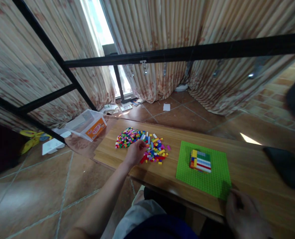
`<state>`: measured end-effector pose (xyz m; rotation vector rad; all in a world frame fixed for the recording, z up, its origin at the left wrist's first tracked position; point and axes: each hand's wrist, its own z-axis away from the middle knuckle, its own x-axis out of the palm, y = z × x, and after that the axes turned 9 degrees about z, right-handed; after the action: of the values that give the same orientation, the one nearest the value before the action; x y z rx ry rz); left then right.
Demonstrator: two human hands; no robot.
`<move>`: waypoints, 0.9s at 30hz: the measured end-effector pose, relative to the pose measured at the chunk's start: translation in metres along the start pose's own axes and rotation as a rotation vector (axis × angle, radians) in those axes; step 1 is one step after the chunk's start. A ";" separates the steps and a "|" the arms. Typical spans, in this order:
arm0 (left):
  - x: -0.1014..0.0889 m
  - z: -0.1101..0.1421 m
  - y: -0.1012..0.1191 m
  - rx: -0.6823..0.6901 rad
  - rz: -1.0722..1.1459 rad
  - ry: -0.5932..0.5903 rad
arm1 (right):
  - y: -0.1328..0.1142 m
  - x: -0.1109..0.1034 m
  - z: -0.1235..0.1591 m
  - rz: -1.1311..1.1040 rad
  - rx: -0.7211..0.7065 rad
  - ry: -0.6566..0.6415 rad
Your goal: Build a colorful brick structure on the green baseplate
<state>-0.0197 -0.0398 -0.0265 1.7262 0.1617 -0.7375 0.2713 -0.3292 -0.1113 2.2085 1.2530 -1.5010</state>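
My left hand (136,152) reaches into a pile of small coloured building bricks (157,146) on the wooden bench. Its fingers are pinched together at the pile, and whatever is between them is hidden. To the right lies a bright green studded baseplate (187,176). On it sits a low block of stacked bricks (200,162), striped in green, blue, white, red and yellow. My right hand (244,210) rests by the baseplate's near right corner with its fingers curled. I cannot make out whether it grips the corner or just touches it.
The wooden bench (122,124) runs across in front of me. A dark flat object (285,167) lies at its right end. A clear plastic box (87,124) with an orange label stands on the tiled floor beyond the left end. Black metal bars (162,54) cross before the curtains.
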 end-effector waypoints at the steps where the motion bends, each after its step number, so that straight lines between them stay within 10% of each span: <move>1: 0.005 0.000 0.003 0.004 0.064 -0.013 | -0.002 -0.002 0.000 0.032 0.007 0.010; 13: 0.038 0.036 0.044 0.011 0.533 -0.275 | -0.003 -0.008 -0.006 -0.037 0.082 -0.045; 22: 0.052 0.089 0.083 0.104 0.323 -0.631 | -0.117 -0.060 0.013 -0.732 0.031 -0.575; 27: 0.052 0.097 0.090 0.096 0.282 -0.666 | -0.129 -0.056 0.021 -0.853 0.101 -0.637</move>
<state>0.0267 -0.1697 0.0089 1.4640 -0.5698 -1.0724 0.1559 -0.2902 -0.0378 1.0262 1.9662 -2.3114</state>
